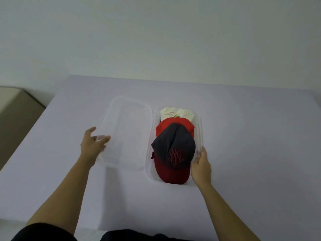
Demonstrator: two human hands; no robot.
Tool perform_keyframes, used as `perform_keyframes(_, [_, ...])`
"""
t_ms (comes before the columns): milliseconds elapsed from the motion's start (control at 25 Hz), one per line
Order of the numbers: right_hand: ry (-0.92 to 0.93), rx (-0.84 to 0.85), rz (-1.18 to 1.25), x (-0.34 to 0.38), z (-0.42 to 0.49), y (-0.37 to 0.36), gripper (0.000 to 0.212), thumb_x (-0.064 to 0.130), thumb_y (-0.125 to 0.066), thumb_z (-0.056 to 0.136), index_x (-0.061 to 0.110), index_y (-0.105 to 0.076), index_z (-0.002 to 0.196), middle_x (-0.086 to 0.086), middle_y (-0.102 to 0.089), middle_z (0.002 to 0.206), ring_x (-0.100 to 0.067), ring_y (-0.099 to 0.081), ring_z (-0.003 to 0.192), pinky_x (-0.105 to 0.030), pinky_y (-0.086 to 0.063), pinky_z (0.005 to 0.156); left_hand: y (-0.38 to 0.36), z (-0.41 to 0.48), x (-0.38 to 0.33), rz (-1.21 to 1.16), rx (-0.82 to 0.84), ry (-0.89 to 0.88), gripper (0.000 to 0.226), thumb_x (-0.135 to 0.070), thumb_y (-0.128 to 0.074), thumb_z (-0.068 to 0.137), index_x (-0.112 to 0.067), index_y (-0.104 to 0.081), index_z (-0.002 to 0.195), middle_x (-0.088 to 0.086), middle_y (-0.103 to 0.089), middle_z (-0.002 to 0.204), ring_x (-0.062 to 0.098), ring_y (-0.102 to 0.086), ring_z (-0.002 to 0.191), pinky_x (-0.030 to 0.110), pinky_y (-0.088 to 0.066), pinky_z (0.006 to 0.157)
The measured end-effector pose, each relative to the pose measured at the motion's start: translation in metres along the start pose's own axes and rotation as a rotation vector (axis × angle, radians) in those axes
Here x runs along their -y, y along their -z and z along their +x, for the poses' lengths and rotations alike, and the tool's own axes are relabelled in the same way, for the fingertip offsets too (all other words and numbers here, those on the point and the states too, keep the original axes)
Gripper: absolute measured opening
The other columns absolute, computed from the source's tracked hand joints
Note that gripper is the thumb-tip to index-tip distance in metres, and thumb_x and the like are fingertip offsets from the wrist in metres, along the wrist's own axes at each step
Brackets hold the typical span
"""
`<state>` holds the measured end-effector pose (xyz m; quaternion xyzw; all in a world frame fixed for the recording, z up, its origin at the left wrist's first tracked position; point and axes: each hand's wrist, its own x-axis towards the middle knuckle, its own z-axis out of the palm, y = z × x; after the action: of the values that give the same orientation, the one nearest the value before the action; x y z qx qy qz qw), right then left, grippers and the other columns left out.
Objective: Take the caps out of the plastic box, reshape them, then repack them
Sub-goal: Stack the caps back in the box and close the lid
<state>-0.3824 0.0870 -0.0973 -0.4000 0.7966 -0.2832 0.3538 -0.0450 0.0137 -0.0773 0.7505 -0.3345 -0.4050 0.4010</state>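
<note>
You have one clear plastic box [199,129] on the pale table [251,153], and one clear lid [128,133] lying flat and open just to the left of the box, the two touching along their long edges. Inside the box there are three caps, stacked and overlapping in a row. Nearest you is the grey cap with the dark red brim [174,153], its brim pointing toward you and a red emblem on its front. Behind it sits the red cap [165,126], and at the far end of the box the cream cap [175,112], with a small coloured patch showing. The box's long axis runs away from you, and the row of caps lies along it.

Your left hand [92,145] reaches out over the lid's left edge, palm down, fingers spread and loose; they lie at the rim, but whether they grip it you cannot tell. Your right hand [201,167] lies against the box's right wall at its near end, fingers together and extended along the rim, steadying rather than pinching. Both forearms are bare.
</note>
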Motion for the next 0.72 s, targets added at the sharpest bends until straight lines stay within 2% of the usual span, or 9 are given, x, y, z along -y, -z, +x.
perform_keyframes(80, [-0.033, 0.019, 0.070, 0.001, 0.002, -0.001, 0.049, 0.017, -0.030, 0.100, 0.015, -0.018, 0.148, -0.012, -0.042, 0.144, -0.033, -0.046, 0.127, -0.040, -0.038, 0.102, 0.005, 0.001, -0.027, -0.068, -0.029, -0.079, 0.069, -0.012, -0.071, 0.082, -0.020, -0.037, 0.142, 0.005, -0.057, 0.098, 0.020, -0.056, 0.064, 0.027, -0.049, 0.062])
perform_keyframes(160, [-0.006, -0.001, 0.105, 0.003, 0.002, -0.001, 0.050, 0.026, -0.032, 0.100, 0.015, -0.019, 0.147, -0.010, -0.035, 0.149, -0.029, -0.038, 0.134, -0.039, -0.033, 0.108, 0.008, -0.006, -0.056, -0.135, -0.059, -0.159, 0.069, -0.011, -0.067, 0.085, -0.021, -0.035, 0.145, -0.003, -0.051, 0.084, 0.018, -0.053, 0.061, 0.026, -0.047, 0.061])
perform_keyframes(280, [0.126, -0.157, 0.233, 0.025, -0.004, 0.008, 0.047, 0.028, -0.036, 0.099, 0.014, -0.029, 0.144, -0.005, -0.036, 0.148, -0.019, -0.036, 0.135, -0.026, -0.030, 0.106, -0.004, -0.033, -0.086, -0.286, 0.048, -0.175, 0.066, -0.010, -0.062, 0.087, -0.026, -0.034, 0.145, -0.005, -0.046, 0.075, 0.015, -0.046, 0.059, 0.024, -0.045, 0.061])
perform_keyframes(320, [0.144, -0.149, 0.336, 0.039, -0.006, 0.014, 0.044, 0.031, -0.035, 0.099, 0.017, -0.033, 0.142, -0.001, -0.040, 0.145, -0.014, -0.038, 0.132, -0.023, -0.030, 0.105, -0.014, -0.046, -0.091, -0.327, 0.106, -0.155, 0.066, -0.009, -0.061, 0.088, -0.028, -0.034, 0.145, -0.006, -0.046, 0.070, 0.013, -0.045, 0.056, 0.022, -0.045, 0.058])
perform_keyframes(400, [0.158, 0.013, 0.579, 0.065, -0.006, 0.031, 0.045, 0.041, -0.032, 0.098, 0.026, -0.033, 0.140, 0.005, -0.043, 0.141, -0.010, -0.044, 0.126, -0.029, -0.034, 0.106, -0.038, -0.072, -0.090, -0.363, 0.208, -0.100, 0.065, -0.006, -0.059, 0.088, -0.030, -0.034, 0.143, -0.004, -0.049, 0.064, 0.011, -0.045, 0.050, 0.020, -0.045, 0.051])
perform_keyframes(480, [0.105, 0.216, 0.786, 0.081, -0.002, 0.047, 0.054, 0.050, -0.034, 0.093, 0.028, -0.026, 0.142, 0.006, -0.043, 0.138, -0.014, -0.053, 0.118, -0.036, -0.042, 0.102, -0.060, -0.096, -0.079, -0.348, 0.322, -0.053, 0.062, -0.006, -0.058, 0.088, -0.031, -0.037, 0.141, 0.009, -0.053, 0.077, 0.015, -0.049, 0.055, 0.027, -0.045, 0.056])
perform_keyframes(520, [0.104, 0.255, 0.768, 0.084, -0.001, 0.053, 0.063, 0.054, -0.039, 0.089, 0.029, -0.021, 0.145, 0.006, -0.042, 0.139, -0.014, -0.057, 0.114, -0.035, -0.046, 0.099, -0.068, -0.106, -0.073, -0.316, 0.383, -0.034, 0.059, -0.008, -0.059, 0.088, -0.031, -0.038, 0.138, 0.014, -0.053, 0.084, 0.019, -0.052, 0.061, 0.032, -0.047, 0.061])
perform_keyframes(600, [0.142, 0.227, 0.548, 0.076, -0.001, 0.055, 0.075, 0.055, -0.051, 0.083, 0.035, -0.015, 0.146, 0.009, -0.038, 0.140, -0.012, -0.054, 0.117, -0.033, -0.046, 0.098, -0.080, -0.114, -0.063, -0.187, 0.434, -0.030, 0.052, -0.022, -0.063, 0.086, -0.026, -0.038, 0.131, 0.016, -0.057, 0.095, 0.026, -0.059, 0.075, 0.038, -0.053, 0.071])
perform_keyframes(720, [0.158, 0.141, 0.320, 0.050, 0.001, 0.043, 0.068, 0.039, -0.051, 0.092, 0.029, -0.015, 0.148, 0.010, -0.030, 0.149, -0.014, -0.032, 0.136, -0.032, -0.031, 0.110, -0.098, -0.106, -0.057, 0.126, 0.286, -0.118, 0.043, -0.046, -0.060, 0.085, -0.014, -0.041, 0.108, 0.010, -0.058, 0.101, 0.027, -0.061, 0.090, 0.034, -0.054, 0.072])
